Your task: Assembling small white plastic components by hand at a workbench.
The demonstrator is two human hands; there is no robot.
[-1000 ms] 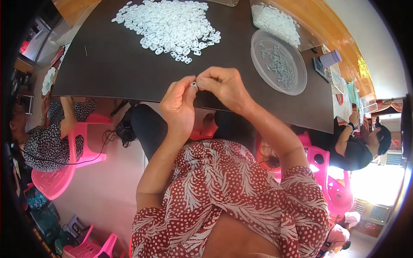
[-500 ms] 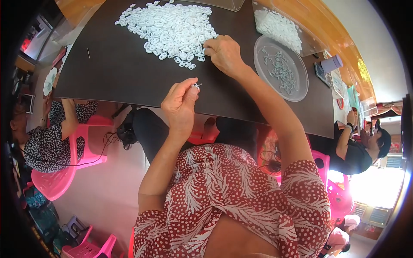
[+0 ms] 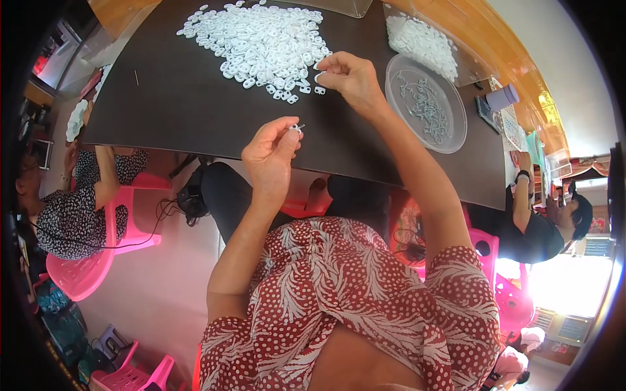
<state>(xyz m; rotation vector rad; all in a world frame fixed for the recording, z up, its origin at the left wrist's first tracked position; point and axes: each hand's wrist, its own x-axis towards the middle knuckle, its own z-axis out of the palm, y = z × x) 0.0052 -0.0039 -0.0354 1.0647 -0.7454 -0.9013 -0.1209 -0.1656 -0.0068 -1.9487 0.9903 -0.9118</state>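
Near the table edge, my left hand [image 3: 272,156] pinches a small white plastic piece [image 3: 295,128] between thumb and forefinger; a thin metal pin sticks out of it. Farther off, my right hand [image 3: 354,79] has thumb and fingertips closed on a white two-hole plastic piece [image 3: 319,77], just right of a heap. That heap [image 3: 261,42] consists of many flat oval white pieces with holes. A single loose white piece [image 3: 319,90] lies just below my right fingertips. To the right, a round clear plastic tray [image 3: 458,133] holds many small grey metal pins [image 3: 427,114].
A clear bag of white pieces [image 3: 424,45] lies at the far right, with a lilac cup [image 3: 502,98] and a phone [image 3: 488,114] nearby. A thin needle-like rod [image 3: 136,77] lies on the dark table [image 3: 189,111]. Other people sit on both sides, near pink chairs [image 3: 88,267].
My right hand has drawn back slightly to the right from the heap's edge, with a white piece now showing at its fingertips. My left hand has barely moved.
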